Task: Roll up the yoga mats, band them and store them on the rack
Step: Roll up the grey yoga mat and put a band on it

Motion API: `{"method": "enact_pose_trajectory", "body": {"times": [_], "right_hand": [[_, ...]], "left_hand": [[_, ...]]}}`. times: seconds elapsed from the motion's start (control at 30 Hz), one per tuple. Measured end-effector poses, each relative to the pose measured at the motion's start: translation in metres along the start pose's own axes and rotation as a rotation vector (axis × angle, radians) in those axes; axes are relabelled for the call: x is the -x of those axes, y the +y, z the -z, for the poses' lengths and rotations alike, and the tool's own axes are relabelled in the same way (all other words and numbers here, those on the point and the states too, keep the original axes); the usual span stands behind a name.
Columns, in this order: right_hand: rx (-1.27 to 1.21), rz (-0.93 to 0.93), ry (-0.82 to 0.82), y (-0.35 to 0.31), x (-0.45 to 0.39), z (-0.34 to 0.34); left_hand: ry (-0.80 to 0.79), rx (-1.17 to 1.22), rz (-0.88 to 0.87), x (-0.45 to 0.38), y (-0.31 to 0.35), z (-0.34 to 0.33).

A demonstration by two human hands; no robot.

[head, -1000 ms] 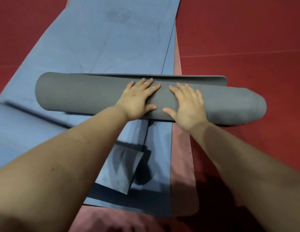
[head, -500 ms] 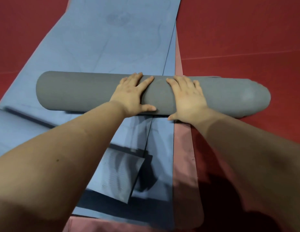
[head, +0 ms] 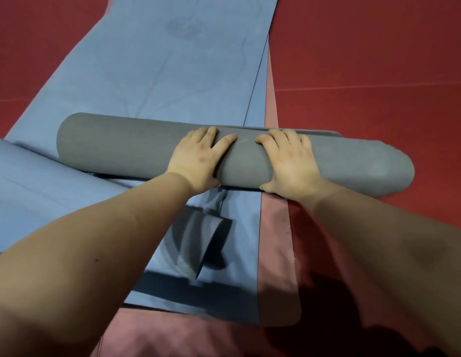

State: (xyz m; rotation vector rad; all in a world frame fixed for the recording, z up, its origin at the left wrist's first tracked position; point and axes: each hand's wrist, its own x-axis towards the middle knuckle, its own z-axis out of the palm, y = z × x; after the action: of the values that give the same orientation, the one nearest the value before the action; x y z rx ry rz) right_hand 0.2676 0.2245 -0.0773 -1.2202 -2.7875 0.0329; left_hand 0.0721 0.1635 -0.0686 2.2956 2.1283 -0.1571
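Observation:
A grey yoga mat [head: 116, 145], rolled into a thick tube, lies crosswise in front of me on top of flat mats. Its right end [head: 389, 171] sticks out over the red floor and looks telescoped. A thin strip of its loose edge [head: 327, 132] shows along the far side. My left hand [head: 196, 161] and my right hand [head: 291, 163] press on the middle of the roll side by side. The fingers curve over the top and the thumbs hook the near side. No band or rack is in view.
A blue mat [head: 172, 60] lies flat and stretches away under the roll. Another blue mat [head: 31, 181] crosses at the left, with a folded corner [head: 206, 235] near me. A pink mat [head: 275, 253] lies beneath them. Red floor [head: 378, 60] surrounds everything.
My hands rolled the grey mat away from me and then reset toward its near side. The loose edge went out of sight and now shows again as a thin strip.

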Motion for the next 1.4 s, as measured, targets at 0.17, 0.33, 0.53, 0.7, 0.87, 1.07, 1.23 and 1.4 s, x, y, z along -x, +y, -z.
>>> {"method": "enact_pose_trajectory", "body": {"times": [0.17, 0.33, 0.53, 0.7, 0.87, 1.07, 1.23, 1.4], "right_hand": [[-0.152, 0.015, -0.108, 0.0, 0.06, 0.021], [-0.207, 0.009, -0.272, 0.0, 0.124, 0.037], [-0.396, -0.089, -0.257, -0.012, 0.154, 0.024], [-0.588, -0.117, -0.06, -0.041, 0.143, 0.015], [-0.653, -0.174, -0.241, -0.014, 0.104, 0.011], [-0.429, -0.26, -0.035, -0.022, 0.107, 0.015], [-0.28, -0.165, -0.162, -0.012, 0.103, 0.003], [-0.268, -0.125, -0.258, 0.012, 0.058, 0.014]], "left_hand": [[0.048, 0.05, -0.161, 0.044, 0.023, 0.004], [0.079, 0.157, -0.251, 0.096, 0.055, 0.004], [-0.054, 0.322, -0.208, 0.118, 0.069, -0.003], [-0.108, 0.363, -0.204, 0.107, 0.063, 0.001], [0.128, 0.461, -0.1, 0.124, 0.08, -0.007], [0.069, 0.519, 0.03, 0.081, 0.08, -0.013], [0.059, 0.407, 0.043, 0.049, 0.076, -0.009], [0.199, 0.347, 0.106, 0.069, 0.08, -0.014]]}}
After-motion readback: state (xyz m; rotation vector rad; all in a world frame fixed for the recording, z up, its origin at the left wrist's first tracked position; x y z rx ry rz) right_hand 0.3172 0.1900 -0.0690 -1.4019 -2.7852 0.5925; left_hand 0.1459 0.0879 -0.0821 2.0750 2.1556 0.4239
